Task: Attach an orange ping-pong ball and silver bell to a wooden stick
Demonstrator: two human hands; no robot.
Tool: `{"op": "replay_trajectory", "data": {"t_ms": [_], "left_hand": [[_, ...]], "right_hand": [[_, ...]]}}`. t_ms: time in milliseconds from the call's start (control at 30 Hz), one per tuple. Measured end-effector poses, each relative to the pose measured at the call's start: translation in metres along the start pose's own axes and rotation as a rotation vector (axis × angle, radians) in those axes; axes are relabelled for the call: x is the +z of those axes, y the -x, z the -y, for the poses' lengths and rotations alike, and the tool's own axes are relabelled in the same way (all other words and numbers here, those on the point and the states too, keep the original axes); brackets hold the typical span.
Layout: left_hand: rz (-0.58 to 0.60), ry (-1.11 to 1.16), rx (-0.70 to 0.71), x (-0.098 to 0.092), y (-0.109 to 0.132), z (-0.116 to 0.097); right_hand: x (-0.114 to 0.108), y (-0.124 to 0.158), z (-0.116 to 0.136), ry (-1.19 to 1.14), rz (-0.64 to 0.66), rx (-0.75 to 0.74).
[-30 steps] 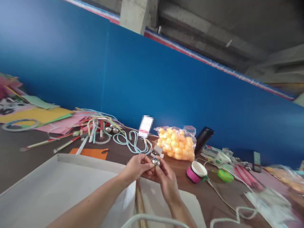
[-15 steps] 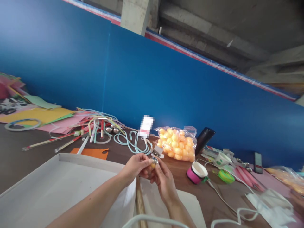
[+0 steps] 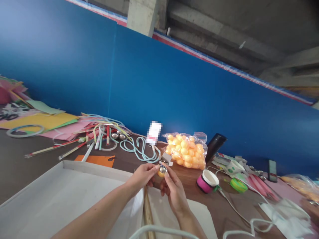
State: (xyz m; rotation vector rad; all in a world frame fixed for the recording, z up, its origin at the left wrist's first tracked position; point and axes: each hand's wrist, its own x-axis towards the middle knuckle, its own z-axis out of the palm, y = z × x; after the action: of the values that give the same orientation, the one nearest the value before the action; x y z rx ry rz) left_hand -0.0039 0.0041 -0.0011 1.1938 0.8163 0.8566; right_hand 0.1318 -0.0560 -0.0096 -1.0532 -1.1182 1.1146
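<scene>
A small ball (image 3: 162,170), shiny silver on top and orange below, is pinched between both hands above the table. My left hand (image 3: 142,175) grips it from the left with thumb and fingertips. From the right, the thumb and forefinger of my right hand (image 3: 175,194) press on it, while its other fingers curl beneath. Just behind the ball stands a small open box (image 3: 166,158) with shiny bits inside. Beyond that lies a clear bag of orange balls (image 3: 185,151). Below the hands, a wooden stick (image 3: 148,212) rests between a white tray (image 3: 94,196) and a pale sheet (image 3: 196,212).
A pink-and-white cup (image 3: 206,181), green tape roll (image 3: 238,185) and white cable (image 3: 231,207) lie to the right. A black cylinder (image 3: 216,146) leans near the blue wall (image 3: 174,83). Leftward are blue cords (image 3: 139,151), coloured paper (image 3: 42,121) and silver balls (image 3: 118,135).
The ball has turned slightly, and more of its silver top shows. The fingers of my right hand have loosened and shifted a little down from it. Both hands stay in nearly the same place.
</scene>
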Motion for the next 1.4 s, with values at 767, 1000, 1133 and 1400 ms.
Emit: {"op": "replay_trajectory", "data": {"t_ms": [767, 1000, 1133, 1400], "left_hand": [[0.083, -0.195, 0.161, 0.001, 0.005, -0.004], [0.083, -0.204, 0.160, 0.000, 0.005, -0.003], [0.160, -0.011, 0.061, -0.003, 0.004, -0.003], [0.274, 0.190, -0.002, -0.007, 0.007, -0.007]], "right_hand": [[0.000, 0.002, 0.006, 0.178, -0.035, -0.050], [-0.001, 0.002, 0.004, 0.183, -0.025, -0.044], [0.001, 0.002, 0.007, 0.192, -0.017, -0.061], [0.005, 0.005, 0.010, 0.255, -0.027, -0.083]]}}
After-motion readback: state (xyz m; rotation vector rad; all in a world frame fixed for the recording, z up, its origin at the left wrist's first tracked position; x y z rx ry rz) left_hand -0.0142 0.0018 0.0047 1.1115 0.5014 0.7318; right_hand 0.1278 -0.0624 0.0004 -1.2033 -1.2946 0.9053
